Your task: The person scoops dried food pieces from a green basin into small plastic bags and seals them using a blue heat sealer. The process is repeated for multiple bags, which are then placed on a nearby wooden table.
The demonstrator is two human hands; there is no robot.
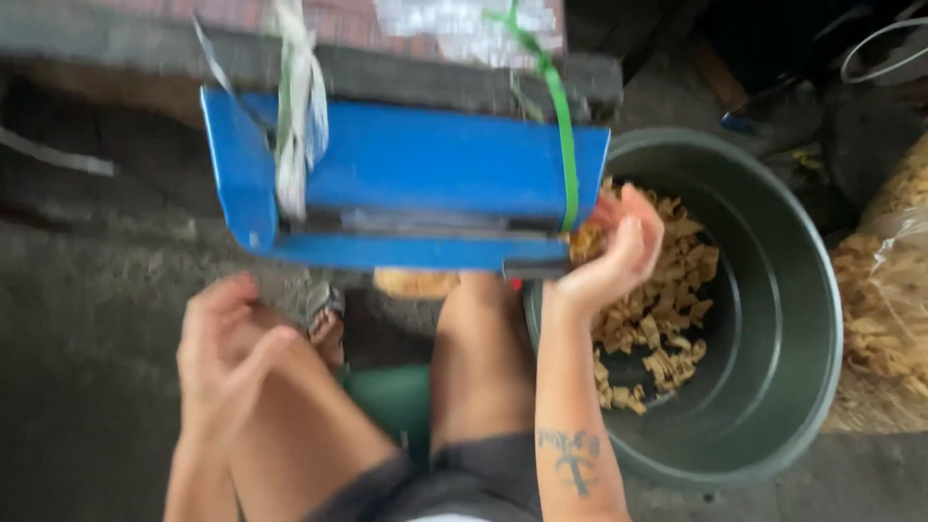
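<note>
head view, looking down past the person's knees. the right hand [619, 246] is hovering with palm up and fingers loosely spread at the right end of a blue metal cutting machine [406, 188], just over the rim of a grey-green plastic tub [793, 319]; it is cupping nothing that can be made out, though blur is hiding the fingertips. the left hand [227, 343] is resting on the left knee, fingers curled loosely, holding nothing. the tan cut chips [657, 324] are lying in a loose heap in the tub's bottom, beside the machine's right end. judging by their thin, ragged look, the chips are probably light, dry and brittle, so they are likely best scooped in a cupped palm rather than pinched. a clear bag of similar pieces [889, 309] is sitting right of the tub. white and green straps [565, 145] are tying the machine to a bench.
</note>
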